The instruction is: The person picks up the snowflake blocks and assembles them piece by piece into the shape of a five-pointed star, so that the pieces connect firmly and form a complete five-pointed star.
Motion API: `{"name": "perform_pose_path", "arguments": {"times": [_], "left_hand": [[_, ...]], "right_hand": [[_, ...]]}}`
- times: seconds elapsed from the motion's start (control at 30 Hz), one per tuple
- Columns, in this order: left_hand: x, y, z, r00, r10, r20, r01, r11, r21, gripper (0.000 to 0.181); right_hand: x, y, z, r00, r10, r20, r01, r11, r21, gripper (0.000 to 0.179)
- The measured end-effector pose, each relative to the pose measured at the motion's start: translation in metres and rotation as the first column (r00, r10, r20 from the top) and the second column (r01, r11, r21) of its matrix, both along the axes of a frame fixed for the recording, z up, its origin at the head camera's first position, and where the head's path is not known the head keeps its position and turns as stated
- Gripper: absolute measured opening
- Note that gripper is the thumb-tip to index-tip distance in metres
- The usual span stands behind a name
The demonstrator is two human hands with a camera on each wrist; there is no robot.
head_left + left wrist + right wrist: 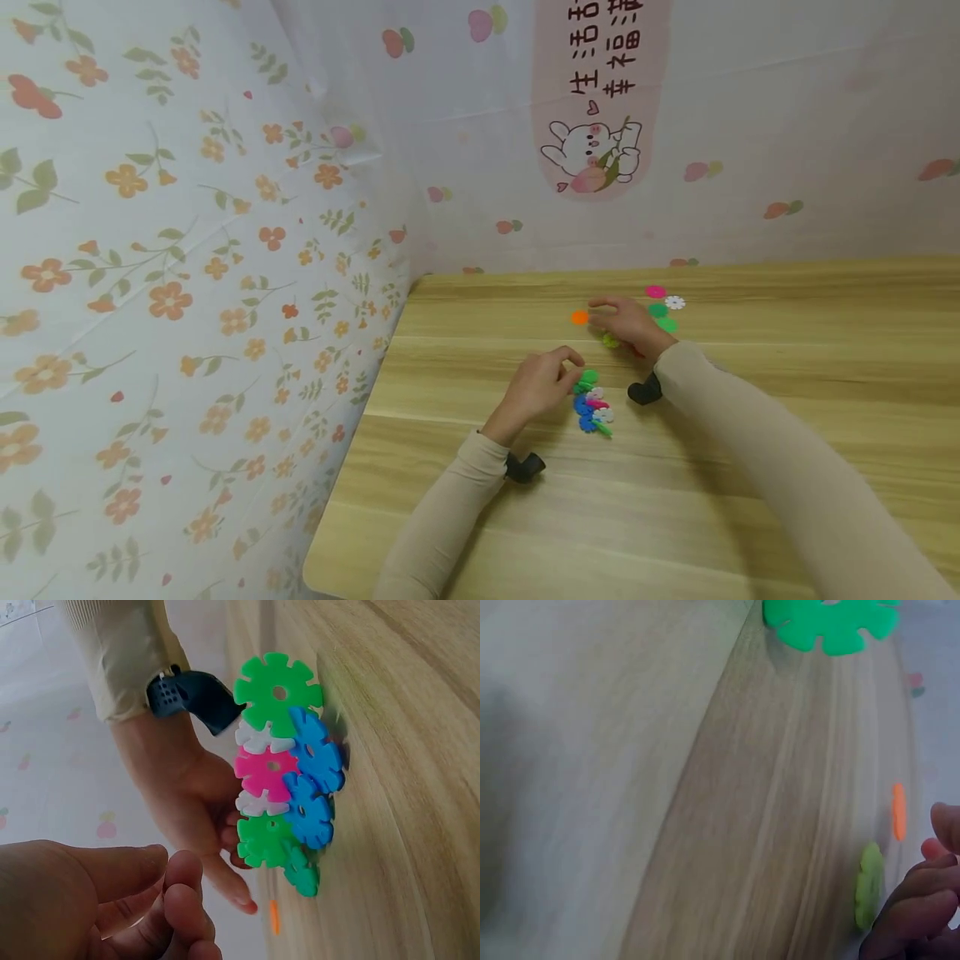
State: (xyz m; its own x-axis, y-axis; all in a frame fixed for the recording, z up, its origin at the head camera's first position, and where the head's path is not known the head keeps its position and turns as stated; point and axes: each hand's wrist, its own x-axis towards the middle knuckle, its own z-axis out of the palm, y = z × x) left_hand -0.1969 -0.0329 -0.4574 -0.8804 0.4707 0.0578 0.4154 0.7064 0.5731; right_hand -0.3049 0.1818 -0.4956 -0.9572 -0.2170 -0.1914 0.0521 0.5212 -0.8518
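Several notched, flower-shaped plastic discs are joined into a cluster [583,406] of green, blue, white and pink on the table. My left hand [536,383] hovers beside its far end, fingers loosely bent and nothing held. In the left wrist view, a gap shows between that hand [135,900] and the joined discs [262,774]. Farther back, my right hand [628,322] reaches over the loose discs, its fingertips close to an orange disc [580,317]. A yellow-green disc [611,340] lies beneath it. Nothing shows in the right fingers [915,919], though they are partly cut off.
Right of my right hand lie loose discs: pink [656,292], white [675,302], dark green [657,310] and light green [667,325]. The wooden table [450,333] meets a patterned cloth [465,192] at the back. Both wrists wear black camera mounts [525,467].
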Motion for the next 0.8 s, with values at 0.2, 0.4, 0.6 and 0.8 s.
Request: {"name": "perform_pose_path", "arguments": {"times": [0.2,0.4,0.6,0.8], "left_hand": [[0.0,-0.002,0.001,1.0,-0.001,-0.004,0.001,1.0,0.009,0.017],[0.002,-0.003,0.0,1.0,0.01,-0.003,-0.01,1.0,0.022,0.017],[0.002,-0.001,0.0,1.0,0.014,-0.027,-0.014,1.0,0.012,0.016],[0.002,-0.001,-0.002,0.999,0.007,-0.033,-0.006,0.999,0.043,0.016]], "right_hand": [[-0.005,-0.017,-0.001,0.996,0.033,-0.078,-0.02,0.985,0.172,0.048],[0.0,-0.027,0.004,0.986,0.086,-0.145,-0.03,0.937,0.348,0.043],[0.009,-0.023,0.013,0.986,0.085,-0.143,-0.025,0.925,0.379,0.03],[0.014,-0.013,0.008,0.982,0.092,-0.167,-0.021,0.923,0.383,0.019]]}}
